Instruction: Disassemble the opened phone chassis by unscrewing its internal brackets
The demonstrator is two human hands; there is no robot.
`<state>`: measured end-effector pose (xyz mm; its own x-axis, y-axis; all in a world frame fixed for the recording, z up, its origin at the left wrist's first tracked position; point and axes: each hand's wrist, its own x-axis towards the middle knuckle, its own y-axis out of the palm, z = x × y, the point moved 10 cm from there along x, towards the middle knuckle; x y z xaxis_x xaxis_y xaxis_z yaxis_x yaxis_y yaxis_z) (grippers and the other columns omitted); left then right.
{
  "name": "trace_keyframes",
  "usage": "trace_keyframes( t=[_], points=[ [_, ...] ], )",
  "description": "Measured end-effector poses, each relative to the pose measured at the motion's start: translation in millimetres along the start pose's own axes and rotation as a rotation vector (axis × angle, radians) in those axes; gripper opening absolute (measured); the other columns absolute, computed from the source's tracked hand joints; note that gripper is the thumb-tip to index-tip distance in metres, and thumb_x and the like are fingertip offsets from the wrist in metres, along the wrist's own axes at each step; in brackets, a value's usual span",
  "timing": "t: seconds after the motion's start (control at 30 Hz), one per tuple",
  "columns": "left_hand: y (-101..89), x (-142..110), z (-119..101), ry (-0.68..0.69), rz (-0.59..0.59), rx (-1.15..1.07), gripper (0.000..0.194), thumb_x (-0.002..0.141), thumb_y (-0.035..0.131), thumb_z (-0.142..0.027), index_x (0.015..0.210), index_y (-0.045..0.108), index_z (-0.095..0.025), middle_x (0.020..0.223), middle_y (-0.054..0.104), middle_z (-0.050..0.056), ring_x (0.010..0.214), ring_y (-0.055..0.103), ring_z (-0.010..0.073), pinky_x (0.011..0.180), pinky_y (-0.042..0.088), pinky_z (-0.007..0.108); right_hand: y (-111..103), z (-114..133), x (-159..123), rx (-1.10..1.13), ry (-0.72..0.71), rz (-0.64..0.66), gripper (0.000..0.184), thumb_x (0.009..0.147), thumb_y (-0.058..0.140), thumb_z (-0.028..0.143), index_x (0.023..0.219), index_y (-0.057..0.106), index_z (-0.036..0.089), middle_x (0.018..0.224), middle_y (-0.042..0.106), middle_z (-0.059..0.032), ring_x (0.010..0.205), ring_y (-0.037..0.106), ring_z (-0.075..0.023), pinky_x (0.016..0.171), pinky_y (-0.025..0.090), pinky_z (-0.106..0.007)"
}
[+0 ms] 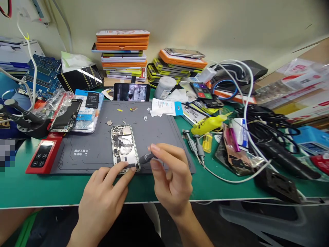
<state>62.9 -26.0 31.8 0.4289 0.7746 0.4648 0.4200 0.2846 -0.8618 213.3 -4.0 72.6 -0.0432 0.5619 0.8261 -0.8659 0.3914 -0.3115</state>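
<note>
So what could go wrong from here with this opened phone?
The dark tool in your right hand is angled at the phone's lower end, so a slip might scratch exposed parts or catch your left hand's fingertips. Also, the small silvery piece and white frame lie loose on the mat; a bump could scatter them.

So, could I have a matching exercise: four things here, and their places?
1. opened phone with silver frame
2. yellow plastic squeeze bottle
3. red device with black panel
4. black phone with lit screen

A. right of the grey rectangular mat
B. mat's far edge
C. under fingertips of the left hand
D. mat's left edge

1-C; 2-A; 3-D; 4-B
</note>
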Motion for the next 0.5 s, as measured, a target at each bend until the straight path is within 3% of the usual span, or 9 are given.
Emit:
trace_keyframes(
  t=[0.17,0.33,0.5],
  points=[
    [-0.1,-3,-1,-0.002,-0.003,-0.003,0.04,0.106,0.056,-0.01,0.143,0.066,-0.021,0.14,0.072,0.006,0.099,0.062,0.0234,0.089,0.05,0.04,0,-2,-1,0.012,-0.001,-0.003,0.06,0.098,0.063,-0.002,0.15,0.059,0.028,0.108,0.075,-0.0053,0.098,0.071,-0.0205,0.08,0.065,-0.04],
    [-1.9,-3,-1,-0.022,-0.031,-0.007,0.032,0.108,0.061,-0.022,0.14,0.068,-0.022,0.139,0.072,0.007,0.1,0.063,0.0235,0.09,0.051,0.041,15,1,-2,0.018,-0.018,0.077,0.068,0.098,0.063,-0.002,0.159,0.049,0.026,0.123,0.076,-0.0099,0.109,0.074,-0.0221,0.091,0.068,-0.044],
    [-3.4,-4,0,-0.066,-0.038,0.007,0.032,0.109,0.057,-0.02,0.137,0.071,-0.025,0.137,0.071,0.007,0.099,0.065,0.0225,0.09,0.053,0.04,20,3,-10,-0.059,-0.057,0.077,0.076,0.096,0.068,-0.002,0.163,0.044,0.023,0.126,0.078,-0.0129,0.103,0.078,-0.0224,0.085,0.07,-0.041]
  ],
)
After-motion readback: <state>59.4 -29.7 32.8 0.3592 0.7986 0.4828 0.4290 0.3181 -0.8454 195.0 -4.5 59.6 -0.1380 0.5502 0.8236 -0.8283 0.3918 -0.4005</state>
